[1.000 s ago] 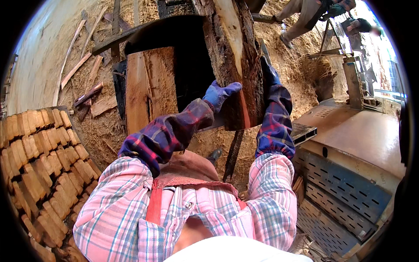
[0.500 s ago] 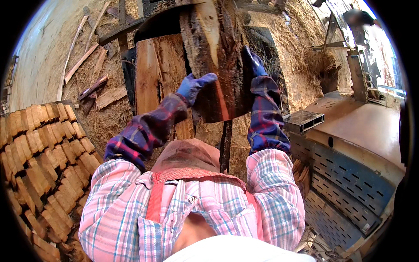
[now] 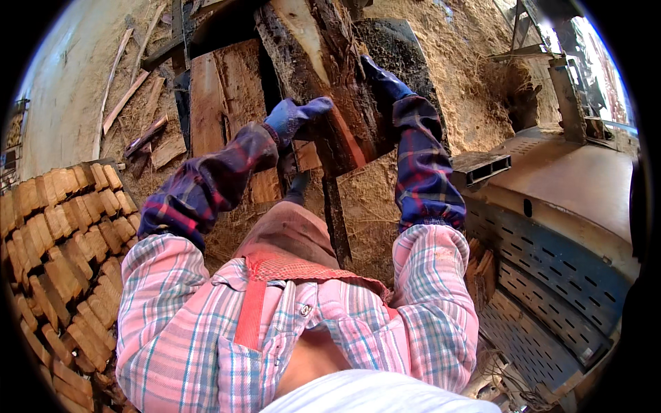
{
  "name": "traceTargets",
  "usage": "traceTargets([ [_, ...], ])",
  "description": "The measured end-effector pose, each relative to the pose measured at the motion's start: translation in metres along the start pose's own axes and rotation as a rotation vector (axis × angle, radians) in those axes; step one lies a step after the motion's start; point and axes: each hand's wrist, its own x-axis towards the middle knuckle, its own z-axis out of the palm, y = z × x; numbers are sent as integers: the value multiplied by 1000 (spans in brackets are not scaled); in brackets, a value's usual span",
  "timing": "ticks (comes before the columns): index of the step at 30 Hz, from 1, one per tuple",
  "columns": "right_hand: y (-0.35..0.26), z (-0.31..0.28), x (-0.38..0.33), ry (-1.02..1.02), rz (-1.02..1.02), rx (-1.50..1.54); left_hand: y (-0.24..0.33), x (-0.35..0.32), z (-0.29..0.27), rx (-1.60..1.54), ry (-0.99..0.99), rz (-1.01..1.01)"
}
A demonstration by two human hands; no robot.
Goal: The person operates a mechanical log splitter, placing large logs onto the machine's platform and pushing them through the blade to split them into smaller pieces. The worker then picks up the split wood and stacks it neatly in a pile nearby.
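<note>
Lengthwise away: slab btwn hands

Both gloved hands clasp a thick bark-edged wooden slab that stands tilted in front of the person. The left hand, in a blue glove, presses against the slab's left edge near its lower end; the right hand, also blue-gloved, lies on the slab's right side, a little higher. Left of the slab, flat planks lie on the sawdust-covered ground. Well to the left of the slab, rows of stacked cut wood blocks are piled. Right of the slab stands a perforated metal machine housing with a brown top
</note>
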Motion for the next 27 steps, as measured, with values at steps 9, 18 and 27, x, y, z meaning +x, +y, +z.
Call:
traceTargets([
  [9, -23, -49, -26, -126, 18, -311, 3, -9, 49, -213, -68, -118],
  [18, 23, -129, -249, 356, -143, -176, -53, -78, 201, -172, -390, 109],
  [27, 142, -113, -646, 1129, -730, 218, -73, -160, 437, 253, -1138, 154],
])
